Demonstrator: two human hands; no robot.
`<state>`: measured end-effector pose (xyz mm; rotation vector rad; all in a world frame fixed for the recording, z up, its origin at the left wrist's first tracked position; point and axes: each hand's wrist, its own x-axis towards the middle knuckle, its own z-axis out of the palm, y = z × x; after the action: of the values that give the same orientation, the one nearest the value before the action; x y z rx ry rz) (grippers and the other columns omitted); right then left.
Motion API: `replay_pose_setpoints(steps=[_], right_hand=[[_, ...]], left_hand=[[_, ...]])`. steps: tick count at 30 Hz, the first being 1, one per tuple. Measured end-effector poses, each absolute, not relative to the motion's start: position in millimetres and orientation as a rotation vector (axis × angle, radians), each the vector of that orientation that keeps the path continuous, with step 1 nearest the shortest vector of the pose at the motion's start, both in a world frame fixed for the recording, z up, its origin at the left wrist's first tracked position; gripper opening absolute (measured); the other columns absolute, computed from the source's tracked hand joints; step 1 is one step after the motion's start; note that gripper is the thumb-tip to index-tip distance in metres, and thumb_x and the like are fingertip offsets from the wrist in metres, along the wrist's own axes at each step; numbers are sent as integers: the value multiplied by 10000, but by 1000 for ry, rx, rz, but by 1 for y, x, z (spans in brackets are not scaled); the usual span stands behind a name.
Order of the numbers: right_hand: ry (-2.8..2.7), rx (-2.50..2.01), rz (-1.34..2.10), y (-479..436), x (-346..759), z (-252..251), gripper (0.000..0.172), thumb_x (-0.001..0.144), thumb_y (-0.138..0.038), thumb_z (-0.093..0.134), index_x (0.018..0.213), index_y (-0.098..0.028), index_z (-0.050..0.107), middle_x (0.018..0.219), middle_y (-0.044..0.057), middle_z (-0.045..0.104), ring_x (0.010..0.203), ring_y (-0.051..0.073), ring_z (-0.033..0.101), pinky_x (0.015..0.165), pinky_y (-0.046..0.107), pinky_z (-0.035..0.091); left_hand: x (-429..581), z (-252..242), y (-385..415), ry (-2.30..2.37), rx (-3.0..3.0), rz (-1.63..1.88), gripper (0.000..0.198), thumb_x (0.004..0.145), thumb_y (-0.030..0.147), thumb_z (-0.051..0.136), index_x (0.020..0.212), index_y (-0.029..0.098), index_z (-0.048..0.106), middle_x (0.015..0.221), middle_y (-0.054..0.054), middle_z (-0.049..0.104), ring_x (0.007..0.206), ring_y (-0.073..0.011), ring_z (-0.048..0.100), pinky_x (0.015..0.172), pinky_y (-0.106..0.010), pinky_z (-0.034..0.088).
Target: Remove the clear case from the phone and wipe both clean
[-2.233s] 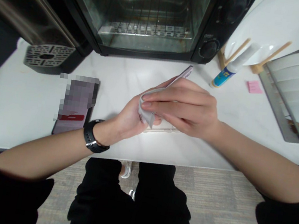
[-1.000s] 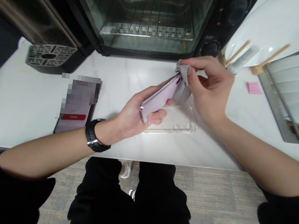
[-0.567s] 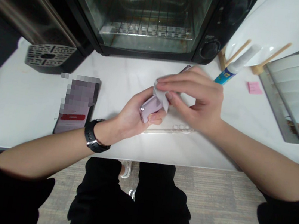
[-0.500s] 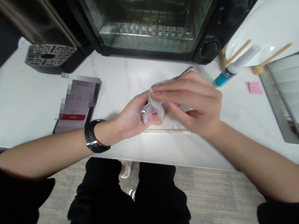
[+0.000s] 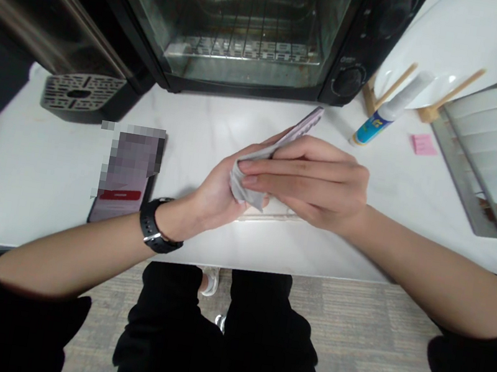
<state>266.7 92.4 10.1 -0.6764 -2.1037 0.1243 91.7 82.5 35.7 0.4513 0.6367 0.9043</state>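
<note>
My left hand (image 5: 215, 196), with a black watch at the wrist, holds a pale lilac phone (image 5: 302, 127) tilted up over the white counter (image 5: 19, 175). My right hand (image 5: 312, 183) presses a small grey cloth (image 5: 243, 186) against the phone's near end, fingers flat across it. Most of the phone is hidden under my right hand; only its far tip sticks out. A clear phone case (image 5: 267, 214) lies on the counter just beneath both hands, mostly covered.
A second phone (image 5: 124, 182) with a lit screen lies to the left. A black toaster oven (image 5: 255, 23) stands behind, a black appliance (image 5: 79, 90) at far left. A spray bottle (image 5: 382, 119), pink sticky note (image 5: 423, 144) and plate rack (image 5: 494, 149) sit at right.
My right hand slid the cloth from the phone's far tip down along it to the near end. My left hand kept the phone in the same place.
</note>
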Motion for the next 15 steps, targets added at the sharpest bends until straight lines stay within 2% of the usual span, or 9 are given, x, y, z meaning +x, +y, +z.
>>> replay_pose_setpoints(steps=[3,7,10,15], right_hand=[[-2109,-504,244,95,275,19,291,1051,-354,637,1247,-420,841,1211,-17,877,1085,236,823,955,426,718],[-2030,-551,255,95,274,25,292,1058,-273,641,1231,-400,839,1285,-38,862,1064,216,812,972,425,693],[-1939,-558,268,96,272,27,275,1076,-231,643,1237,-345,834,1255,-37,873,1092,190,810,976,401,662],[-1800,-722,269,105,275,23,226,1094,-331,651,1166,-322,865,1109,-21,892,938,187,781,886,380,666]], left_hand=[[89,32,81,716,412,910,428,1092,233,477,688,188,610,601,20,560,501,-101,545,474,-220,396],[88,33,80,676,453,879,385,1079,346,574,732,185,619,614,24,539,476,-78,459,465,-192,338],[88,34,81,620,492,839,367,1079,371,557,777,180,641,614,22,517,454,-71,400,452,-193,325],[86,32,84,613,508,801,337,1082,380,490,926,160,693,814,-47,686,466,-54,401,455,-199,319]])
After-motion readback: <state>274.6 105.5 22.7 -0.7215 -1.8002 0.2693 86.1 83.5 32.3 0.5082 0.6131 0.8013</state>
